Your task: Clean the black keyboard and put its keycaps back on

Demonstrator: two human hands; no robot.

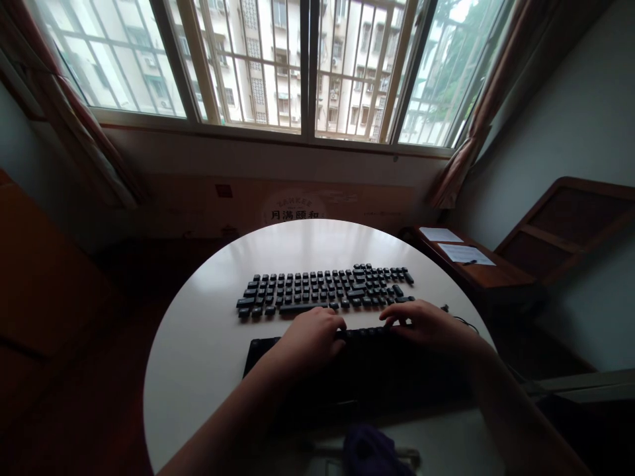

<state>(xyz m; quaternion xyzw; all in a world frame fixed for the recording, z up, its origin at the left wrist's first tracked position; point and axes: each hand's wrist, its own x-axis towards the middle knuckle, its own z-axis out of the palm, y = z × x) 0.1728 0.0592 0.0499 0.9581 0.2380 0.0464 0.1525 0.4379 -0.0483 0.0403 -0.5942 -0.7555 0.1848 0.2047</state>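
A dark keyboard (260, 354) lies on the near part of the round white table, with a few keycaps (370, 332) along its far edge. My left hand (315, 330) is curled over that far edge, index finger and thumb closed around it. To its right, the bent fingers of my right hand (421, 322) come together at the end of the short keycap row; whatever is between the fingertips is too small to make out. Beyond both hands, loose black keycaps (302, 291) are laid out in keyboard order, including a long spacebar (302, 309).
The round white table (188, 344) has a curved edge. A purple cloth-like item (370, 449) lies at its near side. A thin cable (466, 322) runs off at right. Papers (466, 254) and a pen rest on a wooden surface (506, 270) beside a barred window.
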